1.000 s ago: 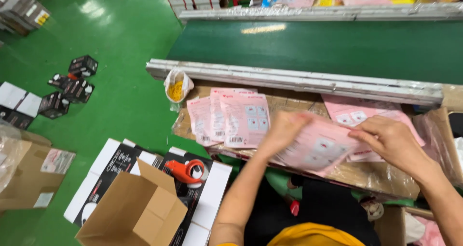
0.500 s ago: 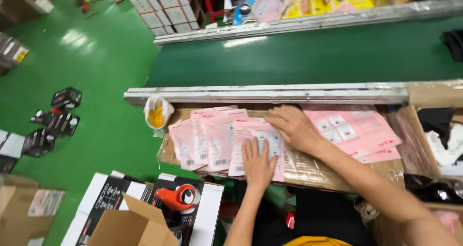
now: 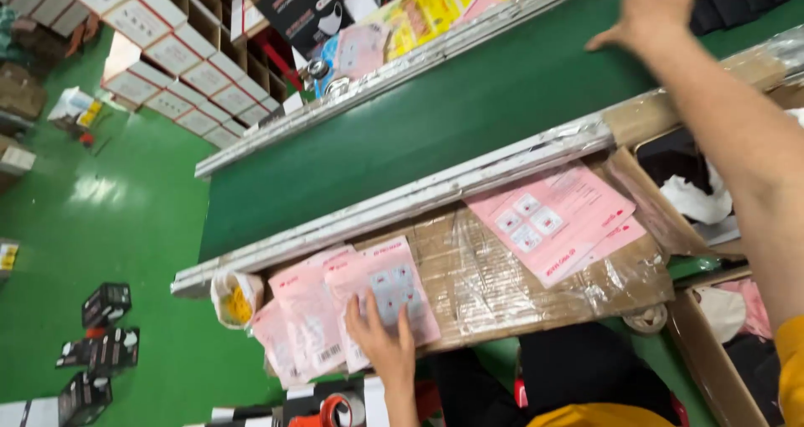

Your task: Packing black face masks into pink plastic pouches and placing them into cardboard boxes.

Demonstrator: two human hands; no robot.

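1. Your left hand [image 3: 381, 335] lies flat, fingers spread, pressing the top pink packet [image 3: 381, 297] of the fanned stack [image 3: 306, 326] on the cardboard shelf [image 3: 502, 276].
2. That packet's long axis runs away from you; it sits directly under the fingertips.
3. Your right hand [image 3: 653, 4] is open, gripping nothing, stretched far across the green conveyor belt [image 3: 435, 134].
4. The second pink stack [image 3: 553, 218] lies between both hands, nearer the right forearm.
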